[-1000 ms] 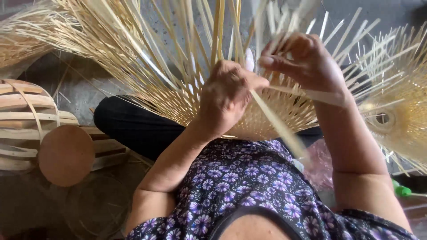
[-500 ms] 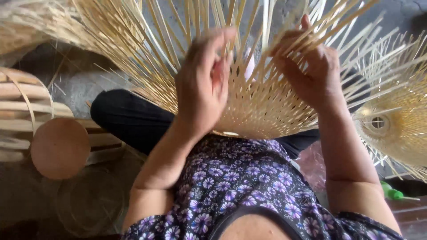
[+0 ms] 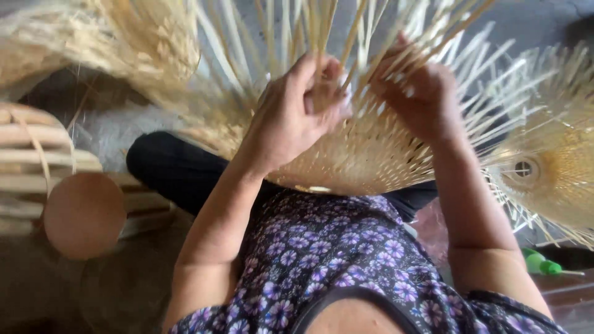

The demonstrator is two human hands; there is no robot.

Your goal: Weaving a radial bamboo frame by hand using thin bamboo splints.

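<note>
A basket-weaving workplace, informal, floor-level; looked like a home craft yard. The person sat low with a half-woven bamboo basket [image 3: 365, 154] in the lap, loose splints fanning upward. Another unfinished woven piece [image 3: 550, 167] lay to the right, stacked bamboo hoops [image 3: 37, 161] and a round wooden disc [image 3: 83, 213] to the left. Bare grey ground [image 3: 111, 133], strewn with fibres.

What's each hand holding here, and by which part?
Both hands work the half-woven bamboo basket. Left hand pinches one loose upright strip; right hand is among the upright strips, its exact grip hidden.
</note>
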